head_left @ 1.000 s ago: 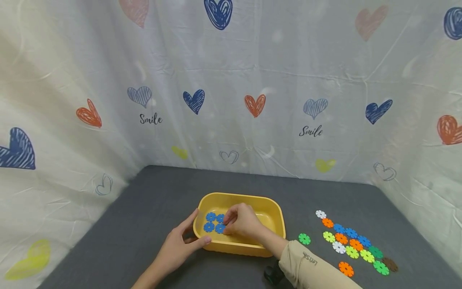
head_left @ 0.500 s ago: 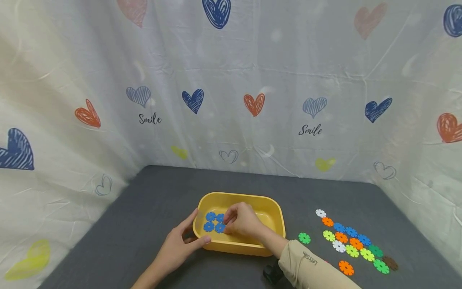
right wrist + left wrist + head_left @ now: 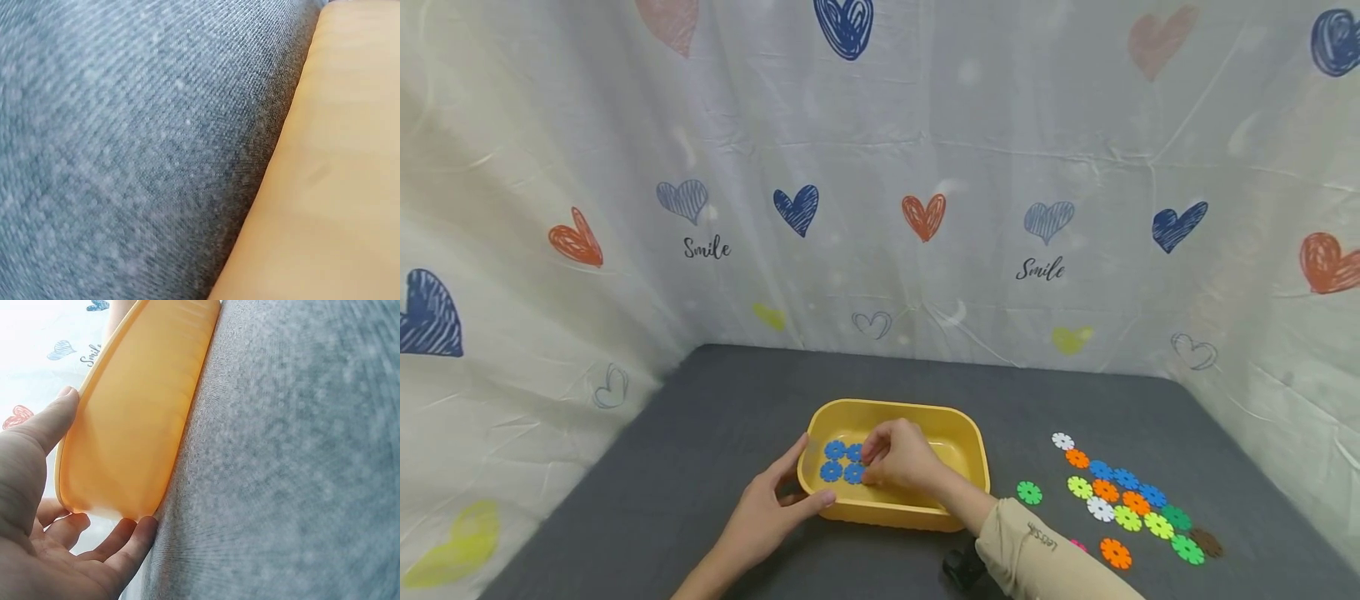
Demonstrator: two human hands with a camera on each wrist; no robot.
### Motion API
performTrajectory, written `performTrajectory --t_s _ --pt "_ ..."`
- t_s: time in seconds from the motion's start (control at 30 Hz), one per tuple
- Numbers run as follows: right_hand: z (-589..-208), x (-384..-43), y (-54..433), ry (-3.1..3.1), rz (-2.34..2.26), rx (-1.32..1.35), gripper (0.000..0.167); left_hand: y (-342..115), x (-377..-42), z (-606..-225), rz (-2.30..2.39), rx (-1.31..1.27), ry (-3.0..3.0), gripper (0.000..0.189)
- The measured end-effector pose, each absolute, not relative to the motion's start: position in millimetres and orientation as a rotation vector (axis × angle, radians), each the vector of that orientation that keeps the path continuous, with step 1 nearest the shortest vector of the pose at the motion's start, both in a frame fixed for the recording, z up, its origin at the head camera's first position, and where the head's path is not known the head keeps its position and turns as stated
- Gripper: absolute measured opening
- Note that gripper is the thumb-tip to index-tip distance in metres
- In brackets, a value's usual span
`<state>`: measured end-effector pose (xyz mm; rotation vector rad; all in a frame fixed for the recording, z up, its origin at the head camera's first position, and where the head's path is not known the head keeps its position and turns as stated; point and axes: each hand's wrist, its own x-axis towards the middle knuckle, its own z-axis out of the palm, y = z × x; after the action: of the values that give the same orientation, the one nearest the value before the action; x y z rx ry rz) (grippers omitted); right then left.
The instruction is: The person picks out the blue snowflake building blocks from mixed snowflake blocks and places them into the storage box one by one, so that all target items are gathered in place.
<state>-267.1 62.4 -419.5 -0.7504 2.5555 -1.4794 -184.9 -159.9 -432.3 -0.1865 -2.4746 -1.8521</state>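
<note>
My left hand [image 3: 769,508] grips the left end of a yellow plastic bin [image 3: 895,515], thumb at the near rim and fingers around the end wall. The left wrist view shows the thumb [image 3: 53,425] at the rim and fingertips against the bin's end. Inside, several blue notched plastic discs [image 3: 831,472] lie in two rows at the left of the floor. My right hand [image 3: 906,457] reaches into the bin, its fingers bent, thumb and index fingertips right at the edges of the right-hand discs. I cannot tell whether it pinches one. The right wrist view shows only bin wall [image 3: 325,175] and cloth.
Right of the bin lies a green disc [image 3: 1029,492]. Farther right spreads a group of white, orange, blue, yellow-green [image 3: 1127,517], green and brown discs, with an orange disc [image 3: 1116,553] nearer. A black object [image 3: 962,568] sits below the right forearm. A heart-print curtain [image 3: 865,167] surrounds the grey tabletop.
Both hands keep their places at the bin and the blue discs look unmoved. The head view has shifted slightly, and a bit of a pink piece now shows beside the right sleeve.
</note>
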Motion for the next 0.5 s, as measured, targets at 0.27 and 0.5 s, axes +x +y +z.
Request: performTrajectory --t_s 0.27,0.5 --pt "-420.0 -267.2 62.4 2.569 -1.473 -0.769 0.024 -160.3 -184.4 -432.4 -1.858 -0.200 -2.474 0.090" --pt "-419.0 -266.0 61.5 2.574 -1.464 -0.768 0.021 -160.6 -183.9 -431.9 -1.865 -0.195 -2.468 0.090"
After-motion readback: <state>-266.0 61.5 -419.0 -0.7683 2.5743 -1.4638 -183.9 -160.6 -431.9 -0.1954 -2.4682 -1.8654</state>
